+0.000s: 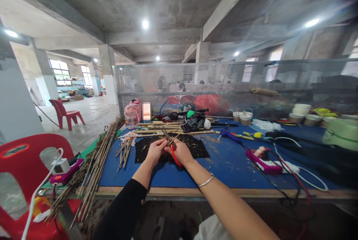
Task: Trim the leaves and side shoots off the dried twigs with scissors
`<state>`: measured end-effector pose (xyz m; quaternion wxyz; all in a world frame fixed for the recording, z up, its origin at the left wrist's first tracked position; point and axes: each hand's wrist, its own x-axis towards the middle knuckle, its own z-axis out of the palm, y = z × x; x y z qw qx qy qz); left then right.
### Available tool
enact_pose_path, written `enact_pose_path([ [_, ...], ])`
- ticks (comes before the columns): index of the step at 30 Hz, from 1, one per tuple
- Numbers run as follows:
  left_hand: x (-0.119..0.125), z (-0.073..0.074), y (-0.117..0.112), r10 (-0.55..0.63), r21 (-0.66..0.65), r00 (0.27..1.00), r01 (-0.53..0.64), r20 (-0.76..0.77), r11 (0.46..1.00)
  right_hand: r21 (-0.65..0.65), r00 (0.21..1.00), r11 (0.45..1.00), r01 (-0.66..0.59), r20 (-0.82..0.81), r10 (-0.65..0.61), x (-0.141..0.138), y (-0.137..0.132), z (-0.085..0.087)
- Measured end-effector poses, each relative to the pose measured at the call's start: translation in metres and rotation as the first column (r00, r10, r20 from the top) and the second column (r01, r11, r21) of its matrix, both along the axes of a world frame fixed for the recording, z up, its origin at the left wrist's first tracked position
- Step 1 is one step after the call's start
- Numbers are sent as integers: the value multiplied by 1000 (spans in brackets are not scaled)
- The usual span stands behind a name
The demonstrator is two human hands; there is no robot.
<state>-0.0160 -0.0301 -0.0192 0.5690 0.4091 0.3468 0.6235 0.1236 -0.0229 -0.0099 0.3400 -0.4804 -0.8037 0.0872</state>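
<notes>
Over a black cloth (200,149) in the middle of the blue table, my two hands come close together. My right hand (181,152) is closed on red-handled scissors (173,155), whose blades point away and up to the left. Fingers pinched, my left hand (156,151) holds a short piece of twig (175,140) near the blades; its held end is hidden by the fingers. Brown chips lie scattered on the cloth. Short cut twigs (125,153) lie to the left of my left hand.
A bundle of long twigs (96,173) overhangs the table's left edge beside a red chair (41,146). Poles, a pink bottle (132,114) and black fabric (194,121) lie behind. A glue gun (231,135), purple power strip (264,161) and loose cables are right.
</notes>
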Motion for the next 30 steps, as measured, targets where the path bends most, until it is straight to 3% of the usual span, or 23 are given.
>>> enact_pose_path([
  [8,-2,-1,2,88,-15,995,-89,-51,996,13,998,999,41,49,-42,2,-4,3],
  [15,0,-4,2,31,-5,992,-32,-125,999,115,999,993,24,-25,-21,0,0,-3],
  [23,2,-1,0,52,-34,993,-56,-108,998,-32,999,999,43,2,-43,2,2,-2],
  [30,0,-5,5,78,16,995,-77,-67,997,89,1000,996,-15,27,12,1,0,-3],
])
